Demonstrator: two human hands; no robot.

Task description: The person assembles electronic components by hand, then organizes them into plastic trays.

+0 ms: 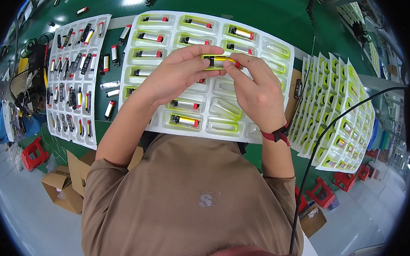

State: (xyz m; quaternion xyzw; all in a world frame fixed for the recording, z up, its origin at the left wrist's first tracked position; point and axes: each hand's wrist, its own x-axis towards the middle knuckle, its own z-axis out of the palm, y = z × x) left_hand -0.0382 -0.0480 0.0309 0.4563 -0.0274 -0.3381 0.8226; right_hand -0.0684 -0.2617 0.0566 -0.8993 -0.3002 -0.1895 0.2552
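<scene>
Over a white moulded tray I hold up a clear yellow-green plastic case with a battery assembly in it, yellow and silver with a red end. My left hand grips the left end and underside of the case between thumb and fingers. At the red end, the fingertips of my right hand pinch the case and battery assembly. Their exact contact is partly hidden. In the tray below lie several filled cases, such as one with a battery assembly, and several empty clear cases on the right.
Left of me a second white tray carries rows of loose battery assemblies. More battery assemblies lie between the trays on the green table. Stacked trays of cases lean at the right, where a black cable hangs across.
</scene>
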